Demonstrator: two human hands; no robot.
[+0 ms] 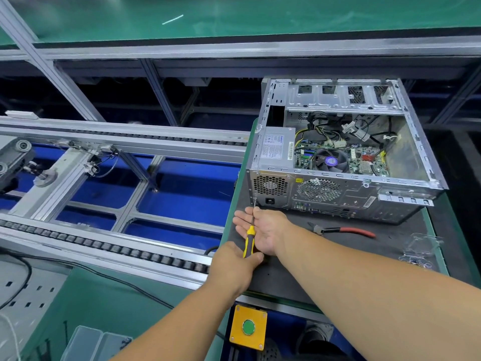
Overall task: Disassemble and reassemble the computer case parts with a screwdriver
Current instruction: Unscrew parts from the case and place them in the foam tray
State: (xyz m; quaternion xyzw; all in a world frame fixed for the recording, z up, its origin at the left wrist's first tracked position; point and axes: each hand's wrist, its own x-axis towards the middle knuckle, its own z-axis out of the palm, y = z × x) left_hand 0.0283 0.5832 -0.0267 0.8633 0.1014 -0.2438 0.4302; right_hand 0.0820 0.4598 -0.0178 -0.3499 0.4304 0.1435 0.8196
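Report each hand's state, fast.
Left hand: gripping the screwdriver handle.
Right hand: open, palm up, fingers straight under the screwdriver shaft by the computer case.

The computer case (346,142) is bare sheet metal, silver-grey and dully shiny, with perforated grilles on its rear face and a scuffed, stained inner wall. It stands on a matt black mat (286,272) laid over the smooth green bench (234,209). The screwdriver (249,239) has a thin bright metal shaft and a glossy yellow-and-black plastic handle. The pliers (341,230) have red, slightly shiny grips. The conveyor frame (125,144) is brushed aluminium.
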